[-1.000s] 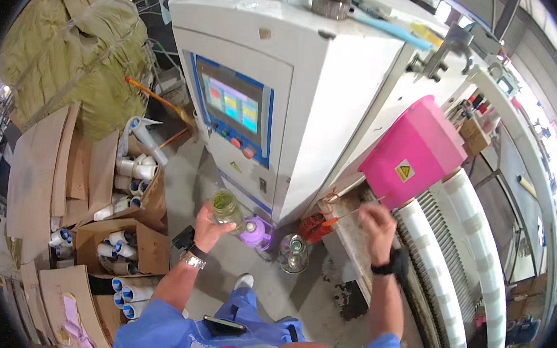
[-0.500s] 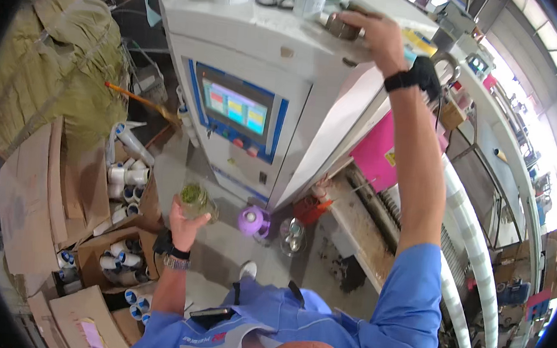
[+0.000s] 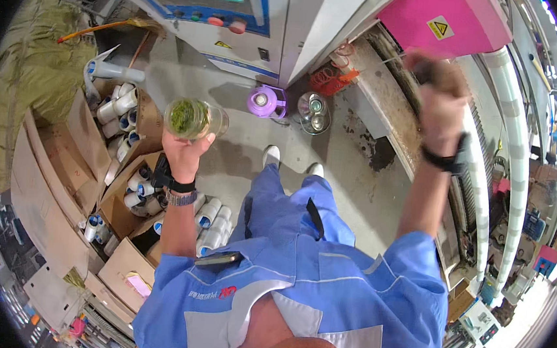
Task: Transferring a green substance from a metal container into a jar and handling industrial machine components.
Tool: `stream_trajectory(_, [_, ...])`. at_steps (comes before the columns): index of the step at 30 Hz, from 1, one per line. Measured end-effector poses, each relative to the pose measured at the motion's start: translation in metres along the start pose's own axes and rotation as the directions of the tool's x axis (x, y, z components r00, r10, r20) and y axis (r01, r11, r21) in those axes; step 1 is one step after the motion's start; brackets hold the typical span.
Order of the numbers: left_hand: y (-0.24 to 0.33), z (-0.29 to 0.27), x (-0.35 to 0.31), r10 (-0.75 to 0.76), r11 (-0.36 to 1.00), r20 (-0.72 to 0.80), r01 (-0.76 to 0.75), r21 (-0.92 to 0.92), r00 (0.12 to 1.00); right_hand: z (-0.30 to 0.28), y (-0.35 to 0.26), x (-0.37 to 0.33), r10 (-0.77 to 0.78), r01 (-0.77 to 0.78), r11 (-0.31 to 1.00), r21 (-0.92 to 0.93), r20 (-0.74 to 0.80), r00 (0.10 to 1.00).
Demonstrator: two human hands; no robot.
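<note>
My left hand (image 3: 183, 153) is wrapped round a clear glass jar (image 3: 214, 122) with green leaves in it. The jar is tilted, its leafy end toward the left, above the floor beside the cardboard boxes. Out to the right, my right hand (image 3: 442, 111) is raised in front of the pink machine cover and smeared by motion. A dark round thing (image 3: 438, 75), which looks like a jar lid, is in its fingers; its details are blurred.
A control cabinet (image 3: 248, 54) with a lit screen stands ahead. On the floor at its foot are a purple jug (image 3: 262, 101) and a tray with metal-topped vessels (image 3: 314, 113). Boxes of white tubes (image 3: 136, 192) lie left; a long machine (image 3: 388, 111) runs along the right.
My right hand has left the cabinet top with the dark round thing and come down toward me. My left hand still holds the jar. The view has tipped down, away from the cabinet top.
</note>
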State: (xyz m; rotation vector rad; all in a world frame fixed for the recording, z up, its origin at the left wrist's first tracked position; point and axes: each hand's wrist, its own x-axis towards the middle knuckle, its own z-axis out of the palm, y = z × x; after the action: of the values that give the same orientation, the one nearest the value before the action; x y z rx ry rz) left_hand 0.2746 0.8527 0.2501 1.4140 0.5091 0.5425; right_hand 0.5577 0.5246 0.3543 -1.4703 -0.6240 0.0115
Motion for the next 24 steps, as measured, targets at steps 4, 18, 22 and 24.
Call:
stream_trajectory(4, [-0.016,0.037,-0.003,-0.097,0.980,0.028,0.091,0.176,0.995,-0.042,0.215,-0.159,0.673,-0.668,0.738,0.091,-0.033,0.739])
stream_trajectory(18, [-0.180,0.090,0.001,0.000,0.870,0.276,-0.136,0.474,0.961,0.010,0.499,-0.231,0.789,-0.542,0.297,-0.786,-0.118,0.603])
stream_trajectory(22, [-0.192,0.096,0.002,-0.039,0.898,0.236,-0.069,0.435,0.971,0.022,0.504,-0.213,0.848,-0.383,0.281,-0.880,0.040,0.529])
stream_trajectory(24, [-0.194,0.100,0.004,-0.009,0.890,0.253,-0.108,0.443,0.967,0.026,0.506,-0.211,0.845,-0.306,0.270,-0.913,0.072,0.530])
